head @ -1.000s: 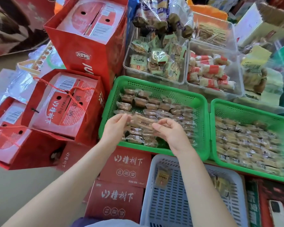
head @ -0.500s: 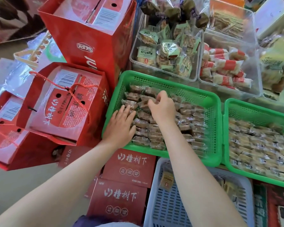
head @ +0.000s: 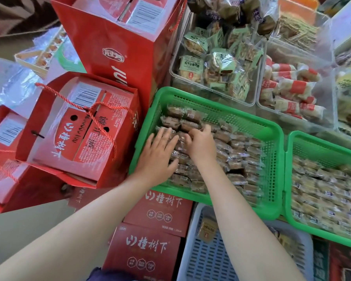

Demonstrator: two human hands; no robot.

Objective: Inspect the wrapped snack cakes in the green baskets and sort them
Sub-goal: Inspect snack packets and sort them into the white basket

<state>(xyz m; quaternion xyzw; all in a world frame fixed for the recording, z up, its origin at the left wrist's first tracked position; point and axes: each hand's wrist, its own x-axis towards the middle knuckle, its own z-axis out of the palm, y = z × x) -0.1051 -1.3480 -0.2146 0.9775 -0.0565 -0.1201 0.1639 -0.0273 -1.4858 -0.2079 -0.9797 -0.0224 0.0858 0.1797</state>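
Reaching with both hands into the left green basket of wrapped snack cakes.

Left hand lies flat, fingers spread and straight, pressing on the cakes at the basket's near-left side; right hand sits just beside it, fingers curled down among the wrappers, though whether they pinch a cake cannot be told. A second green basket of paler cakes stands touching on the right. A pale slotted basket sits nearer, holding one packet. Red gift boxes crowd the left; clear bins of snacks lie farther back.
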